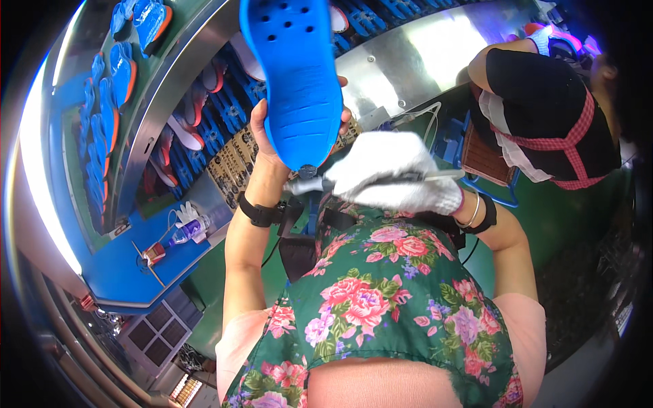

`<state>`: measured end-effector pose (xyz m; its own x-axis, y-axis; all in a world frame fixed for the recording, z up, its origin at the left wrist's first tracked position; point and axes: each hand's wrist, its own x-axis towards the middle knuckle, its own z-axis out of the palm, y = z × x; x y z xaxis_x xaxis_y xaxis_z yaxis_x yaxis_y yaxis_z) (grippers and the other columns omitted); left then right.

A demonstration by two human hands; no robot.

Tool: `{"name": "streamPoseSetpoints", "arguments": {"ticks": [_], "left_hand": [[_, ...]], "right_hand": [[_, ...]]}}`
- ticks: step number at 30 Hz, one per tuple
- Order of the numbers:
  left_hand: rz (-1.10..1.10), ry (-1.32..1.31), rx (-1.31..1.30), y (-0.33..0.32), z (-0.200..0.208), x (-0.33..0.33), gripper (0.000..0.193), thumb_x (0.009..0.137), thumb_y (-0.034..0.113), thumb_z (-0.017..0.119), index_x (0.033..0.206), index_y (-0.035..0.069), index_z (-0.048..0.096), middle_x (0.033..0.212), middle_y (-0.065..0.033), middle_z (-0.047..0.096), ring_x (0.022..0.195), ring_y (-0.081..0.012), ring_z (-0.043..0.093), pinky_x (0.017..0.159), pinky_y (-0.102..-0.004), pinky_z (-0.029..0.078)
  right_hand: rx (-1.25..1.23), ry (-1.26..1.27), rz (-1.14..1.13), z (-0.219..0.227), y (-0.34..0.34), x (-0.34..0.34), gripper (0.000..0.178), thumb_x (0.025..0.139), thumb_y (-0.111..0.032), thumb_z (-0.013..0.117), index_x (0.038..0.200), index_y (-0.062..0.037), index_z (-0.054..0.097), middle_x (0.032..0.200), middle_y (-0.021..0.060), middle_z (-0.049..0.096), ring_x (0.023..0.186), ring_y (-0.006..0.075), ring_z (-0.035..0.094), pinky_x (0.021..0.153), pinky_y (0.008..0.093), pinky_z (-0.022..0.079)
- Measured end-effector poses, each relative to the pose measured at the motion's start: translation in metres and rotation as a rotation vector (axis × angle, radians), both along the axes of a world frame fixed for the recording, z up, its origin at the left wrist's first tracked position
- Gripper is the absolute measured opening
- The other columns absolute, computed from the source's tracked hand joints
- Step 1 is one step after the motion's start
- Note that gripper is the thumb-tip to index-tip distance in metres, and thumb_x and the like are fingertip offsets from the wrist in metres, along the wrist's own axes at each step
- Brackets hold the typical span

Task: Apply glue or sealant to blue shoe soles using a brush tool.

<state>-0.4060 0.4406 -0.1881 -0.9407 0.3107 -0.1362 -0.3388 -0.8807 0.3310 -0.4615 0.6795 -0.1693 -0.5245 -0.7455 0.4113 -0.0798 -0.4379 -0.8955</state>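
My left hand (262, 132), bare, is closed round the lower part of a blue shoe sole (303, 102), thumb at one edge and fingertips at the other. The sole stands upright, its face toward me, with several round holes near the top and grooves lower down. A white knitted glove covers my right hand (388, 166), which is closed on a slim brush (435, 175) with a pale handle. The brush's front end points left, close below the sole's dark-marked lower end; whether it touches is unclear.
Rows of blue soles with orange edges (122, 75) line the belt at left; a metal rail (160, 102) borders it. On a blue table (129, 262) are a purple-labelled bottle (187, 231) and a small container (154, 254). Another person (544, 109) works at right near a brown stool (486, 156).
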Motion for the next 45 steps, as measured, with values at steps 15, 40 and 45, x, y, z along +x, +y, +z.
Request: {"name": "streamPoseSetpoints", "arguments": {"ticks": [15,40,45], "left_hand": [[-0.149,-0.240,-0.112,0.004,0.027,-0.013,0.088,0.088,0.045,0.063,0.151,-0.010,0.036,0.137,-0.0359,0.054,0.114,-0.0512,0.064,0.094,-0.0544,0.058],[0.003,-0.113,-0.171,0.011,-0.002,-0.020,0.110,0.080,0.067,0.068,0.158,-0.001,0.029,0.146,-0.0269,0.045,0.105,-0.0411,0.058,0.077,-0.0515,0.059],[-0.051,-0.078,-0.132,0.002,-0.013,-0.023,0.107,0.081,0.066,0.067,0.158,0.000,0.030,0.145,-0.0251,0.047,0.103,-0.0412,0.058,0.085,-0.0535,0.053]], "right_hand": [[-0.014,0.279,-0.129,0.000,0.015,-0.015,0.023,0.078,-0.005,0.081,0.100,-0.0109,0.079,0.104,0.0074,0.077,0.089,0.0255,0.072,0.079,0.0372,0.058],[-0.026,0.194,-0.134,-0.018,0.004,0.001,0.018,0.078,-0.004,0.082,0.095,-0.0106,0.080,0.100,0.0072,0.077,0.090,0.0228,0.072,0.079,0.0362,0.058],[0.060,-0.082,-0.236,-0.026,0.005,-0.003,0.012,0.081,-0.003,0.081,0.093,-0.0067,0.079,0.096,0.0091,0.077,0.090,0.0205,0.074,0.081,0.0330,0.058]]}}
